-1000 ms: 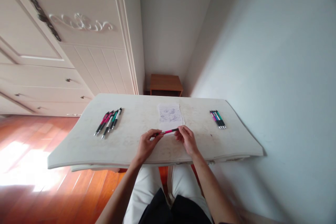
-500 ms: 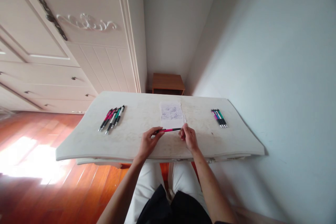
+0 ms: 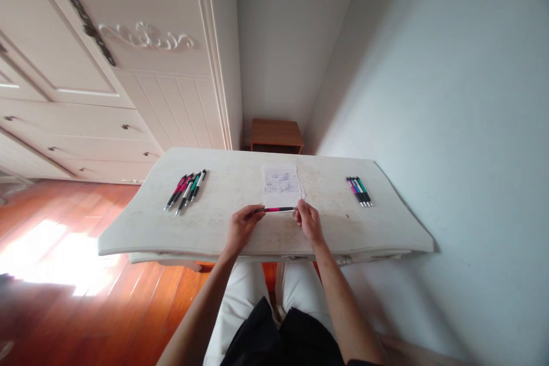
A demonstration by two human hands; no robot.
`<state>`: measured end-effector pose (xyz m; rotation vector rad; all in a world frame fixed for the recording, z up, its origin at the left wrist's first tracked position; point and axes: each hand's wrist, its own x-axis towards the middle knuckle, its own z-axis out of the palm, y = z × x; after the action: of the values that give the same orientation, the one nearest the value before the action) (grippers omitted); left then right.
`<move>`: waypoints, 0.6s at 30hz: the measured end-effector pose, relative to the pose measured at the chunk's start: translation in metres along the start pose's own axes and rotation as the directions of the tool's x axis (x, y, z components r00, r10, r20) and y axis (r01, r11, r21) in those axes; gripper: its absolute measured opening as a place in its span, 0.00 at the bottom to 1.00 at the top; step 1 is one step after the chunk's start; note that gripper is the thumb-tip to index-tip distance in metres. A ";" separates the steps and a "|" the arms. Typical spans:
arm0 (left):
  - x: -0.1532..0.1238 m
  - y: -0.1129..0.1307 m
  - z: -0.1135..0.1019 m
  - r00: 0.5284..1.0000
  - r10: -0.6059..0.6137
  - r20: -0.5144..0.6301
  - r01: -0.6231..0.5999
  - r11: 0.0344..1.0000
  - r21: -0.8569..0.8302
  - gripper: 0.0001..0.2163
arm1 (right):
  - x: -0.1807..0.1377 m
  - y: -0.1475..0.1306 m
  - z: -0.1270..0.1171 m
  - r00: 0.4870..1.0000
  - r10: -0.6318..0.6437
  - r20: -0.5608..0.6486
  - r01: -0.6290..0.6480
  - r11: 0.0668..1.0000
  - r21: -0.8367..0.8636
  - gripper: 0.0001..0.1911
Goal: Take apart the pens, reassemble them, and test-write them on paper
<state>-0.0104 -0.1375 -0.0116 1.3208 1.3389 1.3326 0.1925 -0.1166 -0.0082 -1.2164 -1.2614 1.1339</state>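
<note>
A pink and black pen (image 3: 278,209) is held level in front of me, just over the near end of a scribbled sheet of paper (image 3: 281,182). My left hand (image 3: 243,227) pinches its left end between thumb and fingers. At the other end, my right hand (image 3: 307,221) is closed with thumb and fingertips on the tip, which is partly hidden. The paper has a torn right edge and dark pen scribbles across it.
On the white table (image 3: 231,183), several pens (image 3: 185,191) in pink, white and green lie loosely at the left. A neat row of several pens (image 3: 359,191) lies at the right. A white cabinet (image 3: 180,103), a brown wooden box (image 3: 277,132) and a wall (image 3: 454,126) surround the table.
The left fingers have shifted on the pen, drawing closer together around its end. Both hands still hold it, and the whole view has moved slightly.
</note>
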 end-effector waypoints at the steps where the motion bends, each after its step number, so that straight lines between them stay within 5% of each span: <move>1: 0.000 -0.001 0.000 1.000 -0.004 0.002 0.004 1.000 0.003 0.10 | 0.000 0.001 0.000 1.000 0.004 -0.007 -0.004 1.000 -0.002 0.28; 7: -0.001 0.003 0.000 0.999 0.034 0.030 -0.035 0.999 0.031 0.10 | -0.003 0.002 -0.001 0.999 -0.036 0.033 0.039 0.994 -0.097 0.26; 18: -0.002 0.010 0.011 0.889 0.401 0.221 -0.456 0.816 0.355 0.10 | -0.005 -0.003 0.000 0.994 -0.075 0.083 0.089 0.981 -0.172 0.25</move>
<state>0.0019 -0.1388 -0.0028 2.0603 1.3047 1.2606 0.1924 -0.1216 -0.0057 -1.2474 -1.4811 1.0346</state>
